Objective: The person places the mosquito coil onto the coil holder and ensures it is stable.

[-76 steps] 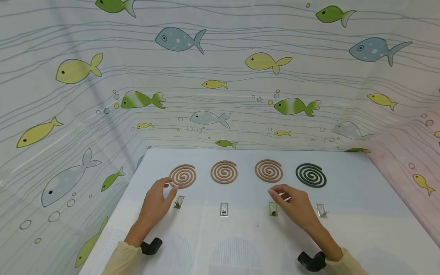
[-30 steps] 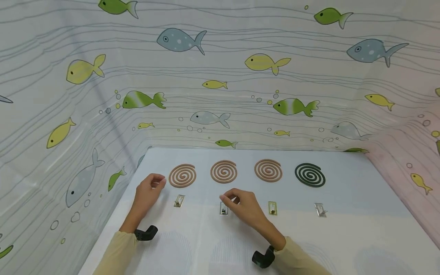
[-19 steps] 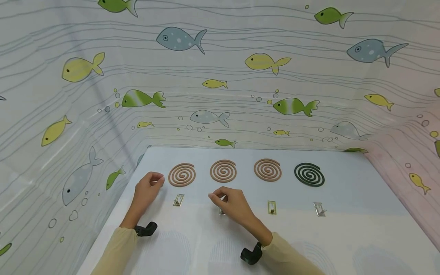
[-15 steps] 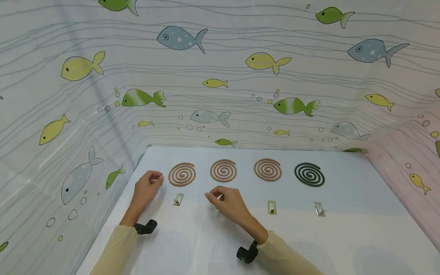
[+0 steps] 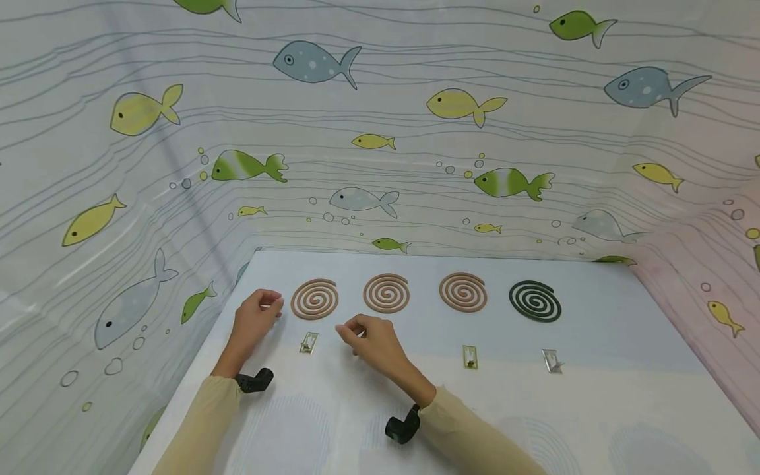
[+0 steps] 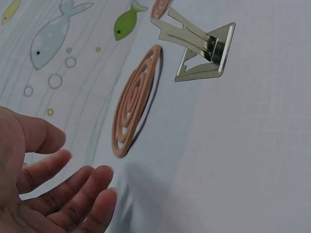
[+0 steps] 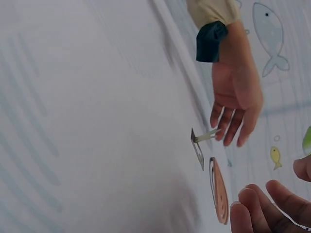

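My left hand point(image 5: 255, 320) hovers left of the leftmost brown mosquito coil point(image 5: 315, 299), fingers loosely bent and holding nothing. Close by lies a small metal mosquito coil stand point(image 5: 308, 343); the left wrist view shows the stand point(image 6: 216, 53) with its forked tongue raised from the frame. My right hand point(image 5: 377, 343) is just right of that stand, thumb and fingers loosely bent, with nothing in them. It hides a second stand beneath it. In the right wrist view, the fingers point(image 7: 252, 208) are near the edge-on coil point(image 7: 219, 194).
Two more brown coils, a middle one point(image 5: 386, 293) and a right one point(image 5: 463, 292), and a dark green coil point(image 5: 535, 301) complete the back row. A gold-toned stand point(image 5: 470, 357) and a silver stand point(image 5: 553, 361) lie to the right. A fish-printed sheet point(image 5: 415, 198) surrounds the white table point(image 5: 594, 422).
My right hand has moved left from the gold-toned stand, past the second stand, which went from flat to having a raised tongue. My left hand has drawn back left from the leftmost coil.
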Demonstrator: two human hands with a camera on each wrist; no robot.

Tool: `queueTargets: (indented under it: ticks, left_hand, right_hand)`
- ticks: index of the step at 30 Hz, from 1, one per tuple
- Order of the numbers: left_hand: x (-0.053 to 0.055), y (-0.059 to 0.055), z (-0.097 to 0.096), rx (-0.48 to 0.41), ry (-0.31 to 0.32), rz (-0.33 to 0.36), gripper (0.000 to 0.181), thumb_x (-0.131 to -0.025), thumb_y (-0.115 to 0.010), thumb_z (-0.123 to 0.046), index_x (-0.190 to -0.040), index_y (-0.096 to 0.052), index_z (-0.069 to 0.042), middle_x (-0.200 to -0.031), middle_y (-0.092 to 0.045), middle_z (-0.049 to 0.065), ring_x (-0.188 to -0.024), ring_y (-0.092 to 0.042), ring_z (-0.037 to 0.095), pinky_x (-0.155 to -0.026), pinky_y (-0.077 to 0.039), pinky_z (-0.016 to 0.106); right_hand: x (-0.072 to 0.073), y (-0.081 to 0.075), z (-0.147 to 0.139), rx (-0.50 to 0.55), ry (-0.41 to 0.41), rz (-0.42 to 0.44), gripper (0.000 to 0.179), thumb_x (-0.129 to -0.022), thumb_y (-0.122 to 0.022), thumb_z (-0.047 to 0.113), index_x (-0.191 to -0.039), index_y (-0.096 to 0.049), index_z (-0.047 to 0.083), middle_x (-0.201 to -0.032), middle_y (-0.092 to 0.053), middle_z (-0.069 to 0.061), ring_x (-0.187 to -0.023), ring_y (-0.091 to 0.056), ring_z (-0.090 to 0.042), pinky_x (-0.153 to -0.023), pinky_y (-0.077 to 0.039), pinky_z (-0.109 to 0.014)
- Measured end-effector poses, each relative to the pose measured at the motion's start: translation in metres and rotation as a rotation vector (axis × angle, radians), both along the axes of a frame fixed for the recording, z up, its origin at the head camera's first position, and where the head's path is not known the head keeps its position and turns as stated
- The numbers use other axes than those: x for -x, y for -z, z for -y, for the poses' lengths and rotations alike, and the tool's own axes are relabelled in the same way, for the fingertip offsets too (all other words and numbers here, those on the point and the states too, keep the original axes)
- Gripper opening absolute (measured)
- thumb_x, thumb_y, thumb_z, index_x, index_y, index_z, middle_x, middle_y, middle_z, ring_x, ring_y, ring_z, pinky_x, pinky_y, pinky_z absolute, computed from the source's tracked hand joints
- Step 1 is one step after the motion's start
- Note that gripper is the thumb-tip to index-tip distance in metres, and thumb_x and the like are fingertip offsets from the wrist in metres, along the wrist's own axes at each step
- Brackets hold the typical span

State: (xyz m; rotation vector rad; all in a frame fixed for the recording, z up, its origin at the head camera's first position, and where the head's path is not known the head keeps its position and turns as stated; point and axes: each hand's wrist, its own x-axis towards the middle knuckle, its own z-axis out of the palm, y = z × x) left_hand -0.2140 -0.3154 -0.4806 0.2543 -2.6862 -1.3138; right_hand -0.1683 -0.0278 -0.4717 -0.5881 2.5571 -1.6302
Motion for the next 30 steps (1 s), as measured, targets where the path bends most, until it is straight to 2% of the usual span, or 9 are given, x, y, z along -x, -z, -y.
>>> queueTargets:
  ticks: [5,8,17,24,30]
  left_hand:
    - [0.005,0.000,-0.001,-0.009,0.016,0.032,0.031,-0.105,-0.059,-0.023,-0.126,-0.060,-0.001,-0.117,-0.064,0.019,-0.097,-0.070,0.030,-0.069,-0.054,0.025]
    - [0.007,0.000,-0.001,-0.013,0.019,0.045,0.031,-0.105,-0.060,-0.024,-0.126,-0.060,-0.001,-0.117,-0.065,0.020,-0.096,-0.070,0.029,-0.070,-0.054,0.026]
    - [0.017,0.005,0.000,-0.019,0.018,0.073,0.031,-0.104,-0.061,-0.024,-0.126,-0.059,-0.002,-0.117,-0.064,0.019,-0.095,-0.070,0.029,-0.070,-0.055,0.028]
    - [0.020,0.010,0.004,-0.045,0.035,0.079,0.033,-0.104,-0.063,-0.025,-0.127,-0.059,-0.002,-0.118,-0.064,0.019,-0.091,-0.070,0.026,-0.070,-0.055,0.029]
    - [0.021,0.012,0.009,-0.058,0.046,0.084,0.034,-0.104,-0.063,-0.026,-0.128,-0.058,-0.002,-0.118,-0.065,0.020,-0.089,-0.071,0.025,-0.070,-0.056,0.030]
  right_hand:
    - [0.005,0.001,0.010,0.026,-0.001,0.012,0.028,-0.101,-0.067,0.040,-0.102,-0.075,0.013,-0.083,-0.070,0.003,-0.063,-0.071,-0.024,-0.053,-0.053,-0.026]
    - [0.008,0.002,0.017,0.029,0.002,0.022,0.028,-0.101,-0.067,0.039,-0.101,-0.075,0.013,-0.083,-0.070,0.003,-0.063,-0.072,-0.027,-0.053,-0.053,-0.025]
    - [0.016,0.003,0.036,0.034,0.004,0.022,0.026,-0.100,-0.067,0.036,-0.100,-0.074,0.011,-0.081,-0.071,0.002,-0.055,-0.067,-0.014,-0.050,-0.051,-0.024]
    - [0.022,0.009,0.044,0.077,0.011,0.072,0.028,-0.101,-0.066,0.036,-0.104,-0.073,0.008,-0.083,-0.073,-0.012,-0.054,-0.066,-0.018,-0.050,-0.049,-0.026]
    - [0.029,0.017,0.049,0.091,0.034,0.138,0.029,-0.101,-0.066,0.037,-0.106,-0.072,0.009,-0.079,-0.073,-0.012,-0.058,-0.068,-0.026,-0.052,-0.049,-0.026]
